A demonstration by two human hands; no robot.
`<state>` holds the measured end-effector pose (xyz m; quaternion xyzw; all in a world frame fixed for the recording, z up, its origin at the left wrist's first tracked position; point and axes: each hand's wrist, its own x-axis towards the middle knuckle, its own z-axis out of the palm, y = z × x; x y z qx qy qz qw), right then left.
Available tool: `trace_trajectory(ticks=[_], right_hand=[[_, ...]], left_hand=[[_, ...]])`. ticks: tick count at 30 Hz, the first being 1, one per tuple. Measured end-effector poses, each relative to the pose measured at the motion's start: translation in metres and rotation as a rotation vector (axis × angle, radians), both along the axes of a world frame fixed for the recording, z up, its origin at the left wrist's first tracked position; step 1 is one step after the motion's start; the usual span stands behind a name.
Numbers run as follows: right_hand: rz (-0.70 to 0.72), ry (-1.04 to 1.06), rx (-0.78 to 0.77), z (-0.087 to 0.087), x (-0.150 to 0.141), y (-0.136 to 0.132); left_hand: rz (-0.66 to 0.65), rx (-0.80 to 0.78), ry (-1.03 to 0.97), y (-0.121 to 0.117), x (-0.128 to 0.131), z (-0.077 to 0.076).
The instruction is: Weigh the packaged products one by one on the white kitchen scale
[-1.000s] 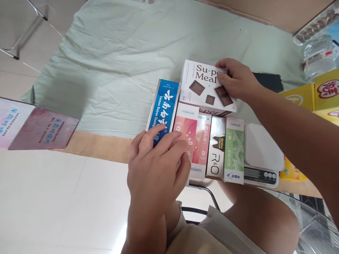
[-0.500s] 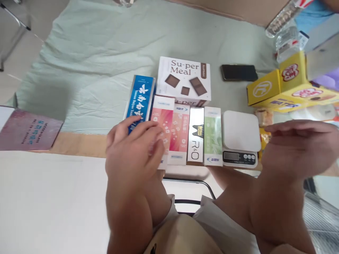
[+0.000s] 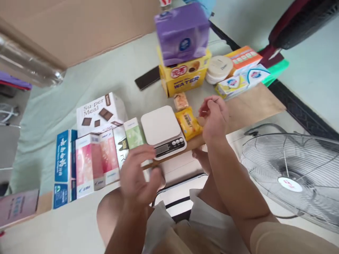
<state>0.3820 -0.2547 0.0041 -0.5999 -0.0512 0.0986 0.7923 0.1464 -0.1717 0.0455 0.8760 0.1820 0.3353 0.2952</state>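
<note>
My left hand (image 3: pixel 139 173) is slightly blurred, thumb and fingers apart with nothing in them. It hovers at the near-left corner of a white kitchen scale (image 3: pixel 161 125), in front of a green-and-white box (image 3: pixel 134 133). My right hand (image 3: pixel 215 116) is empty, its fingers loosely curled, just right of a yellow packet (image 3: pixel 188 123). Behind that packet lies a small clear-wrapped snack (image 3: pixel 181 101). Left of the green box stand a silver box (image 3: pixel 120 139), pink boxes (image 3: pixel 90 164), a blue toothpaste box (image 3: pixel 62 157) and a white "Super Meal" box (image 3: pixel 95 111).
A purple pack (image 3: pixel 182 35) sits on a yellow box (image 3: pixel 182 76), beside a black phone (image 3: pixel 148 78). A round cream tub (image 3: pixel 219 68) and soap boxes (image 3: pixel 243 79) stand farther right. A floor fan (image 3: pixel 288 183) is below the table edge at right.
The view has swung right. My left hand has left the blue and pink boxes and moved right to the scale. My right hand is now beside the yellow packet.
</note>
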Motion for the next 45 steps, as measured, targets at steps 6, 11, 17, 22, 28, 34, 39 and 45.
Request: trace_trajectory(ticks=[6, 11, 17, 22, 28, 34, 39, 45], right_hand=[[-0.179, 0.353, 0.218, 0.018, 0.048, -0.035], [-0.383, 0.561, 0.332, 0.022, 0.076, -0.065], [-0.362, 0.639, 0.382, 0.02, 0.084, -0.075], [-0.305, 0.659, 0.383, 0.023, 0.079, -0.074], [-0.249, 0.52, 0.343, 0.025, 0.065, -0.068], [-0.112, 0.357, 0.242, 0.031, 0.035, -0.051], [0.122, 0.101, 0.156, 0.038, -0.011, -0.019], [0.453, -0.308, -0.182, 0.046, -0.061, 0.005]], left_hand=[[-0.242, -0.136, 0.149, -0.029, 0.219, -0.02], [-0.215, 0.044, 0.502, -0.044, 0.327, -0.036], [-0.15, 0.219, 0.685, -0.056, 0.346, -0.035], [-0.153, 0.204, 0.693, -0.056, 0.346, -0.036], [-0.186, 0.08, 0.495, -0.051, 0.303, -0.015], [0.16, -0.094, 0.23, -0.006, 0.154, 0.01], [0.519, -0.163, 0.284, 0.009, 0.069, -0.013], [0.552, -0.175, 0.489, 0.003, 0.07, -0.022]])
